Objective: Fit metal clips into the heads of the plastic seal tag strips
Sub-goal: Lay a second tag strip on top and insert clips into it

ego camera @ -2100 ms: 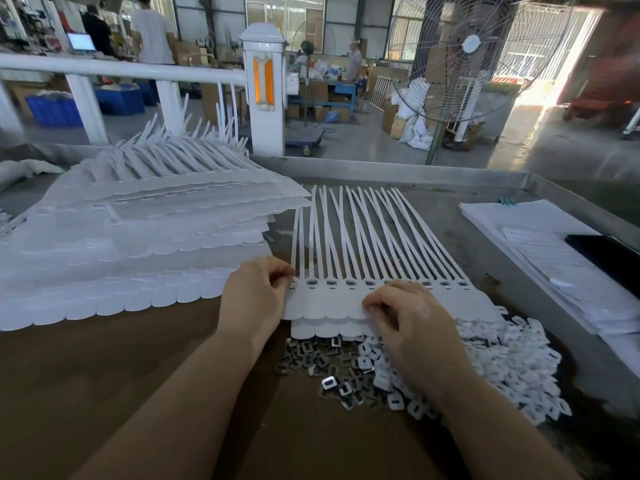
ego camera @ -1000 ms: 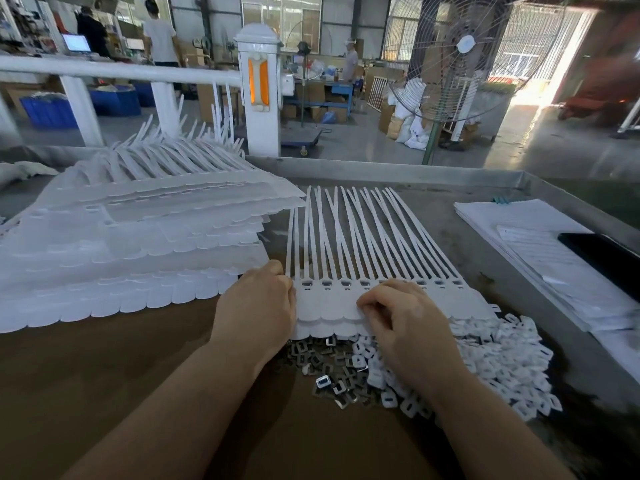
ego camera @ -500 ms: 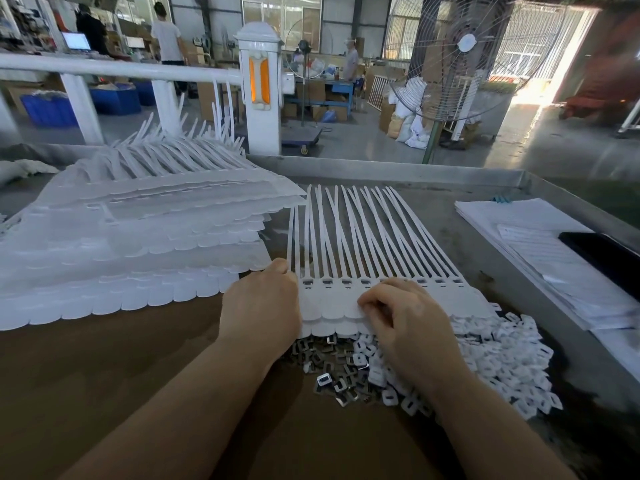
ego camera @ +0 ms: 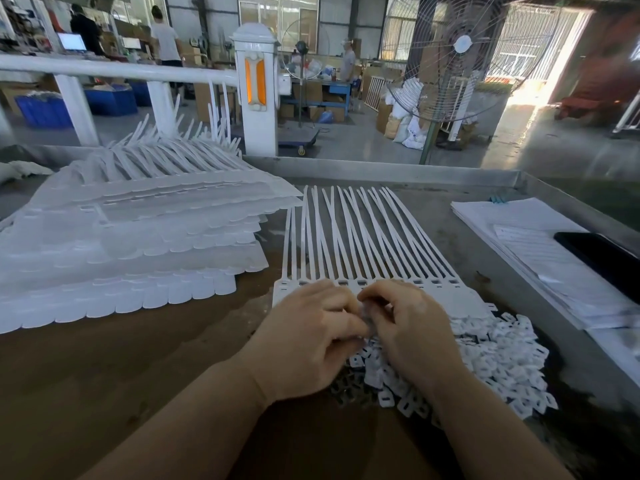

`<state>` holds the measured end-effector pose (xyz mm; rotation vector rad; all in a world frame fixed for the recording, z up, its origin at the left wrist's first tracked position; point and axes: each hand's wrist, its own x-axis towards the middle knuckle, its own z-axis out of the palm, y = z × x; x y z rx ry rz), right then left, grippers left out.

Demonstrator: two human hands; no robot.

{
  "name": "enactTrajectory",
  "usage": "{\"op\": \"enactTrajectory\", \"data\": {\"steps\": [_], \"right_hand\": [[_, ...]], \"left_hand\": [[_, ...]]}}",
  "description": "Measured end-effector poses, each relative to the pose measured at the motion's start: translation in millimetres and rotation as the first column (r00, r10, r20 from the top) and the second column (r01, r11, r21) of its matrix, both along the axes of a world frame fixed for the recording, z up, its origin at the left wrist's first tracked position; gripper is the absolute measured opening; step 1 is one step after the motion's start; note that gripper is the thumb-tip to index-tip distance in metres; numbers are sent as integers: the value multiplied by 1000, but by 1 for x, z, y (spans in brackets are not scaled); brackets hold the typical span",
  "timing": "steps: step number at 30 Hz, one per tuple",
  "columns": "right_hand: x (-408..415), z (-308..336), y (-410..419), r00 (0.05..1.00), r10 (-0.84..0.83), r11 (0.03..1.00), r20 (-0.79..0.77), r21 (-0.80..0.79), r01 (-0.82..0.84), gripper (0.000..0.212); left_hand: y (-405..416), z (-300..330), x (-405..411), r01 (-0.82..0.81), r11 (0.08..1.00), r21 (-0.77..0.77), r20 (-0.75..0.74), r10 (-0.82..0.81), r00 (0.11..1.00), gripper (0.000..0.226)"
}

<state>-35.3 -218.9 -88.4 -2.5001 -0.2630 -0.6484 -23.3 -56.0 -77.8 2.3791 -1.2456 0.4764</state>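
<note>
A sheet of joined white seal tag strips (ego camera: 363, 237) lies flat on the brown table, its row of slotted heads (ego camera: 446, 294) nearest me. My left hand (ego camera: 311, 337) and my right hand (ego camera: 412, 334) meet over the middle heads, fingers curled. Their fingertips pinch a small grey blurred piece, seemingly a metal clip (ego camera: 368, 317). A heap of dark metal clips (ego camera: 349, 389) lies under my wrists, mostly hidden. White plastic pieces (ego camera: 502, 362) are piled to its right.
A tall stack of white strip sheets (ego camera: 121, 254) fills the left of the table. Papers (ego camera: 540, 251) and a black phone (ego camera: 602, 261) lie at the right. A metal rim (ego camera: 381, 171) bounds the far edge; a fan (ego camera: 460, 46) stands beyond.
My left hand left the sheet's left edge and moved right. My right hand lifted off the heads. Both now meet with fingertips together over the middle of the head row.
</note>
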Motion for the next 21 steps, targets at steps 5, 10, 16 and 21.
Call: {"op": "enactTrajectory", "data": {"steps": [5, 10, 16, 21], "right_hand": [[0, -1, 0, 1000, -9, 1000, 9, 6, 9, 10], [1, -2, 0, 1000, -9, 1000, 15, -10, 9, 9], [1, -2, 1, 1000, -5, 1000, 13, -16, 5, 10], [1, -1, 0, 1000, -2, 1000, 13, -18, 3, 10]], "left_hand": [[-4, 1, -2, 140, 987, 76, -161, -126, 979, 21], [-5, -2, 0, 137, 991, -6, -246, -134, 960, 18], [-4, -3, 1, 104, 993, -57, -288, -116, 951, 15], [-5, -1, -1, 126, 992, -11, -285, -124, 951, 20]]}}
